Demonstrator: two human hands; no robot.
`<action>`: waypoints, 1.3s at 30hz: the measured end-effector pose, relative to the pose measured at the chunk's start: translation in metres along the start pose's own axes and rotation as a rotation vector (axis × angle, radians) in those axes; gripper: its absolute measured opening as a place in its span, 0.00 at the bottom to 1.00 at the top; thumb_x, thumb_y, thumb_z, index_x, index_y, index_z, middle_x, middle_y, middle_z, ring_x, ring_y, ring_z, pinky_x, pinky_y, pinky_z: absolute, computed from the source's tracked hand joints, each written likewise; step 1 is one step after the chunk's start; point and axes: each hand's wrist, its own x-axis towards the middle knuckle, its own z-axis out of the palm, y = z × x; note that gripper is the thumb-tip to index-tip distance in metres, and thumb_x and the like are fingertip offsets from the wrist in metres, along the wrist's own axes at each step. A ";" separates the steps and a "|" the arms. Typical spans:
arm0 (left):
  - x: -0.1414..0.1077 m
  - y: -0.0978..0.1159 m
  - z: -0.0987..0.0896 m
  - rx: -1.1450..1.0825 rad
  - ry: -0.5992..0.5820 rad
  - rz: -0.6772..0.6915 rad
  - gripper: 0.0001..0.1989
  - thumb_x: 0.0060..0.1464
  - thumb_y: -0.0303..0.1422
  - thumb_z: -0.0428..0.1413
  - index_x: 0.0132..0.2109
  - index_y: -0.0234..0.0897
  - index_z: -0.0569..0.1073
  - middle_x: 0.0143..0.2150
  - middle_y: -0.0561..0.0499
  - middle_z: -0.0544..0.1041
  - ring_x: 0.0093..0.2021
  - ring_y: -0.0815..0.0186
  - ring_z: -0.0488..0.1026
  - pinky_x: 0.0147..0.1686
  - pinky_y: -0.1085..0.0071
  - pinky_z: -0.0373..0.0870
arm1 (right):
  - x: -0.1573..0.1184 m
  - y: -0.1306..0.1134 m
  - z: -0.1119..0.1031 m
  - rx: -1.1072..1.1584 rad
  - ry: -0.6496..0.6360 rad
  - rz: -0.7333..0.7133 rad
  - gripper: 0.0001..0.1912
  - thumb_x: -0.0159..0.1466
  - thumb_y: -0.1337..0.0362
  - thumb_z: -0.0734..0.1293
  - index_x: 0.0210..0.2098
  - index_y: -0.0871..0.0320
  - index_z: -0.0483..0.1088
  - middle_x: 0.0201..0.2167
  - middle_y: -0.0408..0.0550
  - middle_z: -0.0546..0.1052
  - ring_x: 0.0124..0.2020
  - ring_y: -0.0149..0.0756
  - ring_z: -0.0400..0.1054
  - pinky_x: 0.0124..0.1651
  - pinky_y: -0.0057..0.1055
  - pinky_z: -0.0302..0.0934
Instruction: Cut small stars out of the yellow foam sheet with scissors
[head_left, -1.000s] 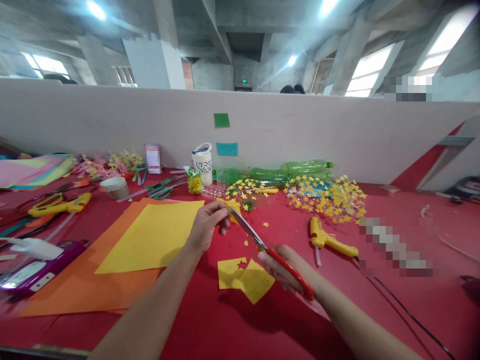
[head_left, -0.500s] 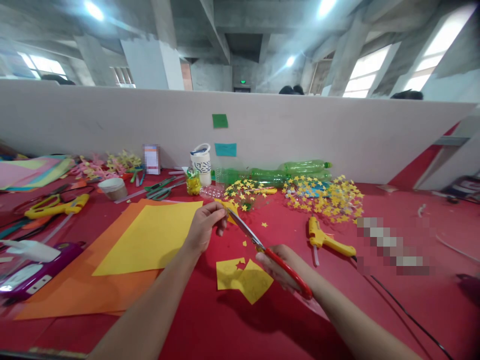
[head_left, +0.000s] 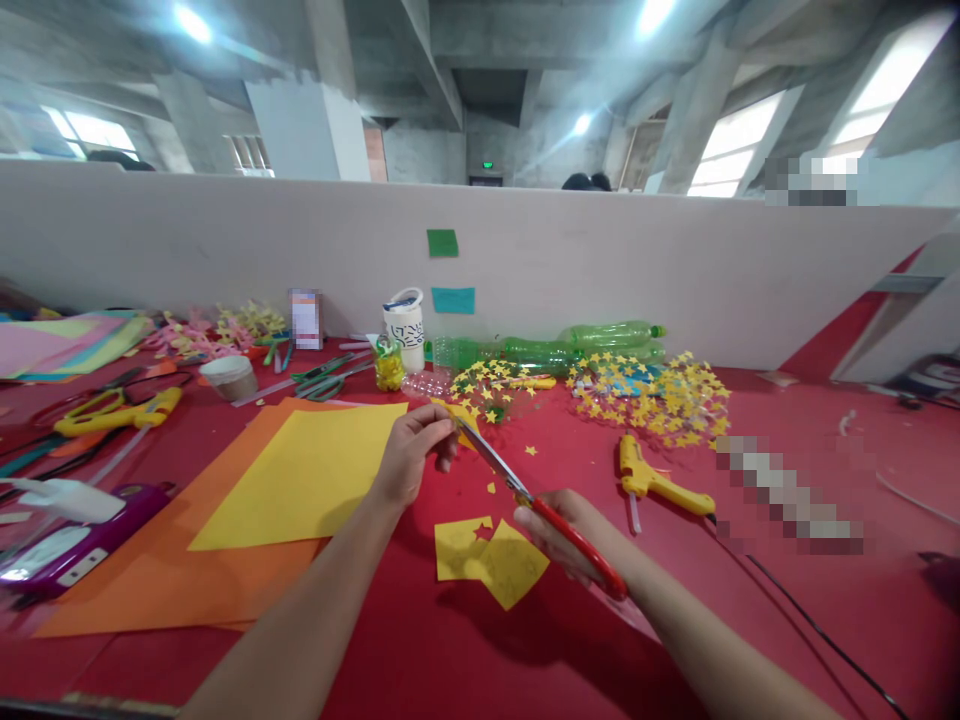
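In my right hand (head_left: 566, 535) are red-handled scissors (head_left: 574, 540), their blades pointing up and left to the fingertips of my left hand (head_left: 416, 450). My left hand pinches a small yellow piece of paper (head_left: 466, 428) by the blade tips; its exact shape is partly hidden by the fingers. Below the blades, two yellow paper pieces (head_left: 514, 562) overlap on the red table (head_left: 405, 650), one with a star-shaped cutout. A tiny yellow scrap (head_left: 491, 488) and a single star (head_left: 531, 450) lie nearby.
Yellow (head_left: 300, 470) and orange sheets (head_left: 172, 580) spread at left, near a purple power strip (head_left: 97, 540). A yellow glue gun (head_left: 660, 485) lies at right. Star piles (head_left: 660, 405), green bottles (head_left: 540, 352) and a white cup (head_left: 405, 335) stand or lie along the partition (head_left: 337, 240).
The whole view has shifted very slightly. Both hands and the scissors hold almost the same pose.
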 end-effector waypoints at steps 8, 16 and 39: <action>0.000 -0.001 0.003 0.131 0.053 0.079 0.07 0.47 0.31 0.52 0.24 0.35 0.68 0.15 0.57 0.63 0.15 0.75 0.58 0.15 0.78 0.53 | 0.001 0.002 0.002 0.014 0.007 -0.061 0.25 0.55 0.42 0.57 0.20 0.59 0.55 0.12 0.36 0.55 0.10 0.21 0.51 0.12 0.19 0.45; -0.003 0.003 0.012 0.287 0.160 0.286 0.06 0.46 0.29 0.53 0.23 0.36 0.70 0.39 0.50 0.67 0.42 0.65 0.65 0.41 0.73 0.61 | 0.000 0.004 0.007 0.073 0.012 -0.089 0.25 0.56 0.43 0.56 0.21 0.59 0.58 0.11 0.36 0.56 0.10 0.22 0.50 0.12 0.19 0.44; -0.009 -0.002 0.019 0.220 0.042 0.265 0.08 0.52 0.28 0.49 0.26 0.35 0.67 0.26 0.53 0.64 0.30 0.69 0.60 0.32 0.73 0.56 | 0.001 0.007 0.016 0.195 0.017 -0.053 0.26 0.55 0.40 0.55 0.23 0.59 0.59 0.08 0.34 0.54 0.07 0.21 0.49 0.10 0.19 0.45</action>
